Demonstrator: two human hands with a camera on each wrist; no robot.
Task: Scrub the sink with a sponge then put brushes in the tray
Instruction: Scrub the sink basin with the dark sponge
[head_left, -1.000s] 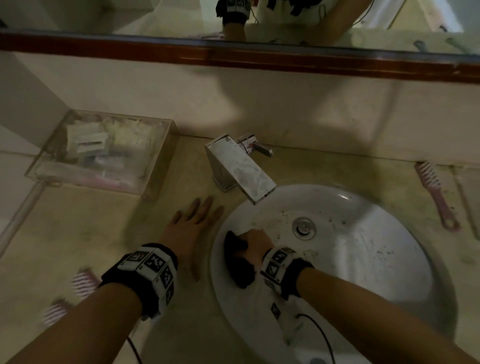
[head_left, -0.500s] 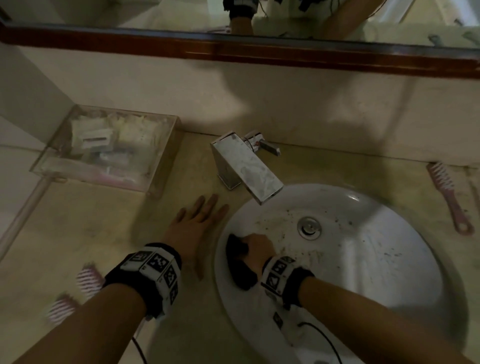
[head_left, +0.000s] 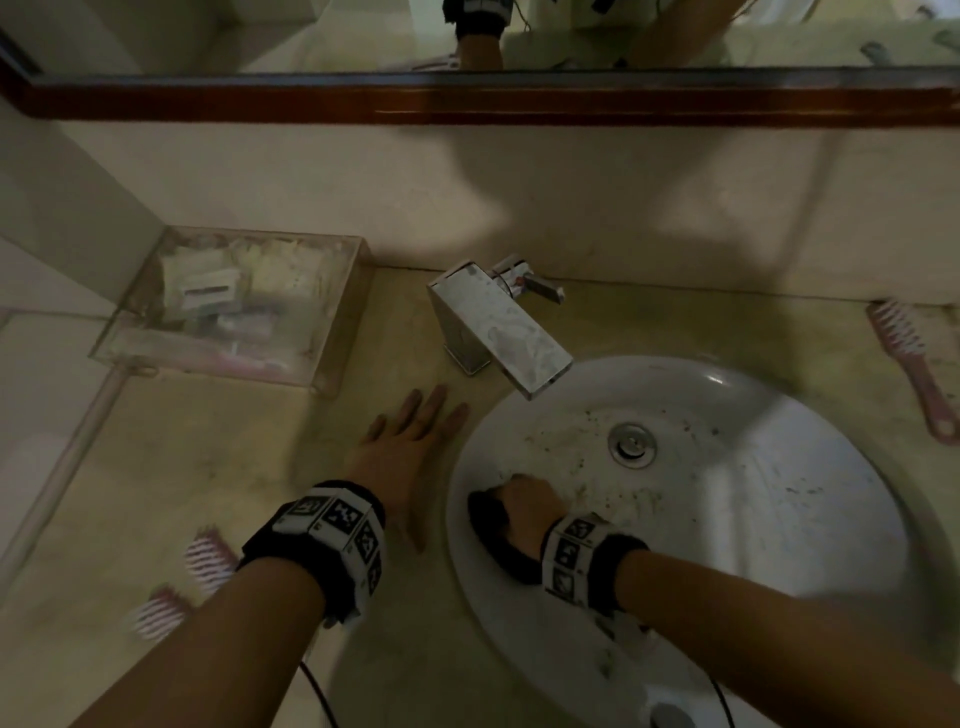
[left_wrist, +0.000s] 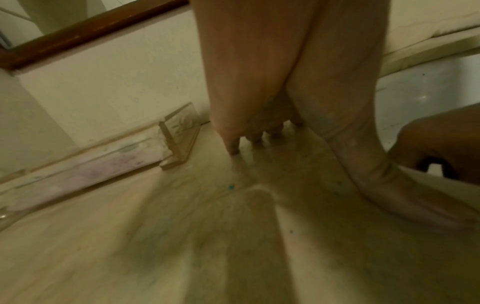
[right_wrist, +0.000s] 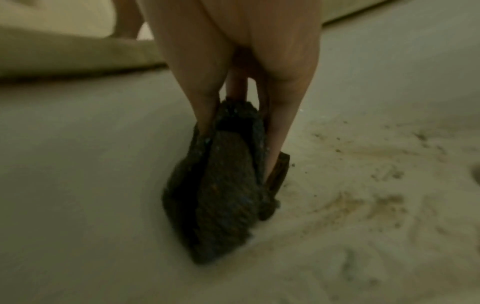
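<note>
Against the left wall of the sink (head_left: 779, 545), the right hand (head_left: 524, 512) pinches a dark sponge (right_wrist: 223, 185) edge-on between thumb and fingers, likely to bear down on the grit. Beside the rim, the left hand (head_left: 402, 457) lies spread flat on the counter (head_left: 182, 467), apparently bracing. Three brushes wait outside the tray (head_left: 332, 332).

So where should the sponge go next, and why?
Probably a short push toward the drain. The right hand grips the dark sponge on the near-left wall of the sink, and brown specks and smears lie just beyond it, around the drain. The left hand rests flat on the counter, so it can brace.
</note>
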